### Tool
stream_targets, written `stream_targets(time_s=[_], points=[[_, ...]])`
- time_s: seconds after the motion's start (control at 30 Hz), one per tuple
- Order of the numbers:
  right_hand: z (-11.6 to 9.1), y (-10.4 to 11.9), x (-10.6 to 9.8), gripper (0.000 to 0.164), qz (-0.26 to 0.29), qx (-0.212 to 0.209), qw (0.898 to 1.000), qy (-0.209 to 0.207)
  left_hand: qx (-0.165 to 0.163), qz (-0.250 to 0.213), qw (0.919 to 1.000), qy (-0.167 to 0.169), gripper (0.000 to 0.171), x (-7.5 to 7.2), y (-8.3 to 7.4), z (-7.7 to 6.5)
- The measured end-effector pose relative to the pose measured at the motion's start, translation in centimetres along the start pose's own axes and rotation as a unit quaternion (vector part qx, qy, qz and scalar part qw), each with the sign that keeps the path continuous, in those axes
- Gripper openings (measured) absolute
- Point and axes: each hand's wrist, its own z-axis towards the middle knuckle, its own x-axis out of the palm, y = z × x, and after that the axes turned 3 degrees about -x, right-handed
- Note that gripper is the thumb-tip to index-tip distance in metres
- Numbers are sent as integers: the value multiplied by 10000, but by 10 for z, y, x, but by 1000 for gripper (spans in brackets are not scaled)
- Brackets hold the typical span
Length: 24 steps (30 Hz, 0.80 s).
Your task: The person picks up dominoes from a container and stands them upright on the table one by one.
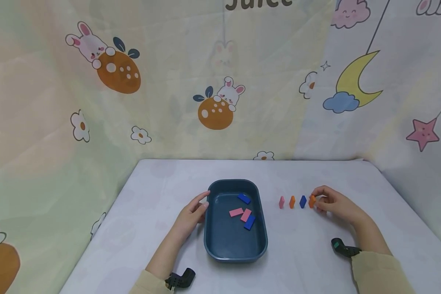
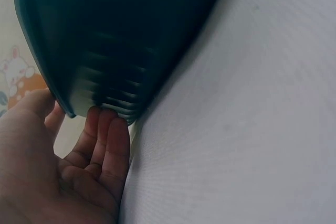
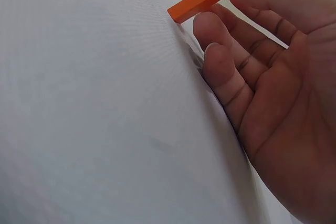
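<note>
left hand (image 1: 191,213) is loosely half-open with its fingertips resting against the left side of the dark blue tray (image 1: 235,244), while the right hand (image 1: 336,203) has an orange domino-shaped block (image 1: 312,201) pinched between thumb and fingers, off to the tray's right. that block's the far end of an upright row on the worktop (image 1: 297,261), and going outward from the tray it's pink block (image 1: 281,202), second orange block (image 1: 292,202), blue block (image 1: 303,201), then the pinched one. inside the tray there are two blue pieces (image 1: 249,222) and two pink pieces (image 1: 236,212) lying down.
</note>
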Motion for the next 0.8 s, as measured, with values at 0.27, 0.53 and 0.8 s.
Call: stream_targets(time_s=[0.27, 0.53, 0.8], points=[[-2, 3, -1, 41, 53, 3, 10000, 66, -26, -14, 10000, -1, 41, 0, -2, -1], [-4, 7, -3, 38, -116, 17, 9999, 12, -27, -56, 10000, 6, 41, 0, -3, -2], [-10, 21, -10, 34, -398, -283, 9982, -338, -2, -88, 10000, 27, 42, 0, -3, -1]])
